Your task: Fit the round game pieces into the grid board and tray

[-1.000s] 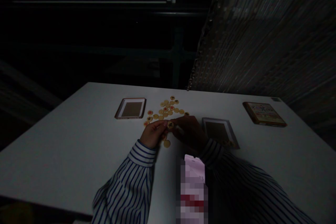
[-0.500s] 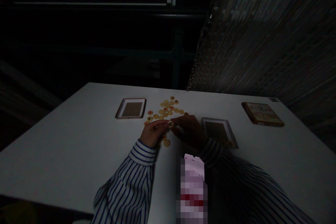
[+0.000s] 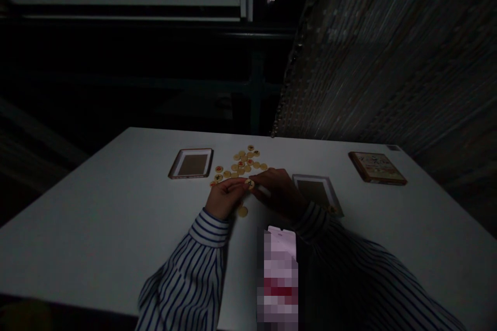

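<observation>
A round, pale wooden xiangqi piece with a dark character is held up over the table, its face towards me. My left hand pinches it from the left between thumb and fingers. My right hand, in shadow, has its curled fingers closed at the piece's right edge. Beyond both hands lies a loose scatter of xiangqi pieces, some with red or dark characters, some blank side up. One more piece lies below my hands. Beside my right wrist is an open tray with a few pieces at its near end.
On the white table, another open box half stands at left. A closed, printed box lies at right. A lit phone rests between my forearms. Strands of a bead curtain hang beyond the table's right side.
The view has tilted and shifted slightly, moving the table's things left in the picture. Both hands stay together at the xiangqi piece, with only slight finger movement.
</observation>
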`<state>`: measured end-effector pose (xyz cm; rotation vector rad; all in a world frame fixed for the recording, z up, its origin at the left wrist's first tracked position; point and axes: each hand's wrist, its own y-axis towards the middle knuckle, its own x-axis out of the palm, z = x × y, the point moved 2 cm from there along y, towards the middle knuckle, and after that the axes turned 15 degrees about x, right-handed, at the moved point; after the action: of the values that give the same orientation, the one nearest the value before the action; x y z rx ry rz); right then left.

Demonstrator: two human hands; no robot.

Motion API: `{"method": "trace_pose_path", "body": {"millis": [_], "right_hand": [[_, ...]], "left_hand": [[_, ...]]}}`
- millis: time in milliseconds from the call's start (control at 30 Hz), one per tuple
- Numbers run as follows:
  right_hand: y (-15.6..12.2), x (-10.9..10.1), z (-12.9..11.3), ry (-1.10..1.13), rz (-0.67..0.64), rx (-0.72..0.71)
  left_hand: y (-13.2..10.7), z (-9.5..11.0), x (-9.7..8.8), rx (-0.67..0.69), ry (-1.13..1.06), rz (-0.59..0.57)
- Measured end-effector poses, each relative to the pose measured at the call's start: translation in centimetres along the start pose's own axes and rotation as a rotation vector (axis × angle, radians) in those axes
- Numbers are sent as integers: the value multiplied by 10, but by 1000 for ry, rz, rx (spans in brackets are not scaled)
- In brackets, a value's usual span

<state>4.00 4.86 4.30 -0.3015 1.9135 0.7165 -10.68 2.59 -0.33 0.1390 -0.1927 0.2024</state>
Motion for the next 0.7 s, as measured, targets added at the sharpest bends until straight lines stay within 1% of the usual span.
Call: {"method": "trace_pose_path", "body": {"millis": [100,333,500,700], "right_hand": [[-2,-6,1,-5,-22,-9],[-14,-20,11,15,-12,-25],[-22,-29,27,20,-3,-22],[-30,-34,51,36,18,-6]], "left_hand": [[-1,5,6,33,-10,-28],[-5,9,21,81,94,-74],[-8,14,40,62,90,-105],[-10,14,64,85,43,-99]]}}
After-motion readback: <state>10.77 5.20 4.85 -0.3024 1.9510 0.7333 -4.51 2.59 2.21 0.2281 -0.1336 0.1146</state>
